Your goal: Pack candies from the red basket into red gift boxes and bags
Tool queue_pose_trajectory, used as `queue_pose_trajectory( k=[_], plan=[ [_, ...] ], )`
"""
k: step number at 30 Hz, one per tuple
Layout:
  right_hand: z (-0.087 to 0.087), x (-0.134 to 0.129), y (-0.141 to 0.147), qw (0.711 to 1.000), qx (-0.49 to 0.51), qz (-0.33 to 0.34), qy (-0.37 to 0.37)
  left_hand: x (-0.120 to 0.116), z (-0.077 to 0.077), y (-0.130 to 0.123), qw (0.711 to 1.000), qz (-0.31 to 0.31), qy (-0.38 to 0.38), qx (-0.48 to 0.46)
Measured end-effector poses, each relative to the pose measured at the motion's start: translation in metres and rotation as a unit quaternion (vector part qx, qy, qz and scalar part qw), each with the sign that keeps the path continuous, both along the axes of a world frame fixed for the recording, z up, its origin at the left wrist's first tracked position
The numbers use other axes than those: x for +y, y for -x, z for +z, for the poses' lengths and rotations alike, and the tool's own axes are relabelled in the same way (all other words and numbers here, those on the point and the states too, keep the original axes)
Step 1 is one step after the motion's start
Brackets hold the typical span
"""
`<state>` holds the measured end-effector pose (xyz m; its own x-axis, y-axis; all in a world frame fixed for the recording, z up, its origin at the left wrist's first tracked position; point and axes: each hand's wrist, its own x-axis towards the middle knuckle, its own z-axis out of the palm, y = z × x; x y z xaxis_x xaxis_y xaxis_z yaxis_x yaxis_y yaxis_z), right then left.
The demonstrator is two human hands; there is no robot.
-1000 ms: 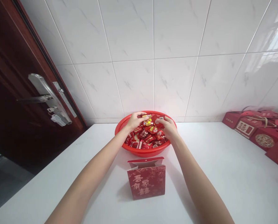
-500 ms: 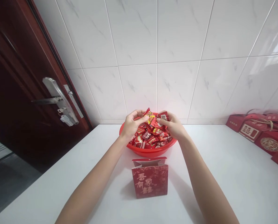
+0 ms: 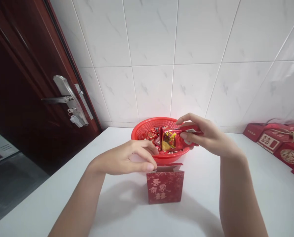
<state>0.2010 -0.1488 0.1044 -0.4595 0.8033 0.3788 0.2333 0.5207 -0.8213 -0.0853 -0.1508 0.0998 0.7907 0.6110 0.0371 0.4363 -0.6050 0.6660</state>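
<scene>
A red paper gift box [image 3: 164, 188] with pale Chinese characters stands upright on the white table, its top open. My left hand [image 3: 131, 157] is at the box's upper left rim, thumb and fingers apart; whether the fingertips touch the rim I cannot tell. My right hand [image 3: 208, 136] pinches several red wrapped snack packets [image 3: 169, 140], one with a yellow picture on it. It holds them above the right side of a red plastic basket [image 3: 148, 122]. Many small wrapped sweets [image 3: 150, 135] lie in that basket, partly hidden by my hands and the packets.
Several red gift boxes [image 3: 272, 140] with gold double-happiness prints and cord stand at the table's right, against the tiled wall [image 3: 152, 92]. A dark red door [image 3: 21, 82] with a metal handle [image 3: 68, 98] and hanging keys is at the left.
My left hand has left the basket and come down to the box's rim, without a packet. The packets are now together in my right hand, which moved right. The view shifted slightly.
</scene>
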Motion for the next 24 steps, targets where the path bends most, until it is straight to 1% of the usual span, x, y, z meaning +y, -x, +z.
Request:
queue_pose_trajectory(
  k=[3,7,9,14,19,24],
  plan=[
    [0.003,-0.009,-0.004,0.999,-0.041,0.019,0.004,-0.003,-0.003,-0.002,0.998,-0.029,-0.008,0.047],
    [0.004,-0.016,-0.005,0.993,-0.113,0.007,-0.018,0.003,-0.009,-0.008,0.998,-0.054,0.006,0.038],
    [0.005,-0.018,-0.004,0.988,-0.146,0.006,-0.038,0.007,-0.012,-0.012,0.999,-0.046,0.021,0.017],
    [0.007,-0.024,0.002,0.975,-0.21,0.006,-0.068,0.013,-0.02,-0.019,0.997,-0.002,0.073,-0.013],
    [0.005,-0.029,0.012,0.959,-0.269,-0.029,-0.086,0.015,-0.022,-0.017,0.996,0.028,0.089,0.004],
    [0.001,-0.032,0.027,0.945,-0.297,-0.029,-0.135,0.016,-0.022,-0.014,0.995,0.045,0.086,0.03]
  ],
)
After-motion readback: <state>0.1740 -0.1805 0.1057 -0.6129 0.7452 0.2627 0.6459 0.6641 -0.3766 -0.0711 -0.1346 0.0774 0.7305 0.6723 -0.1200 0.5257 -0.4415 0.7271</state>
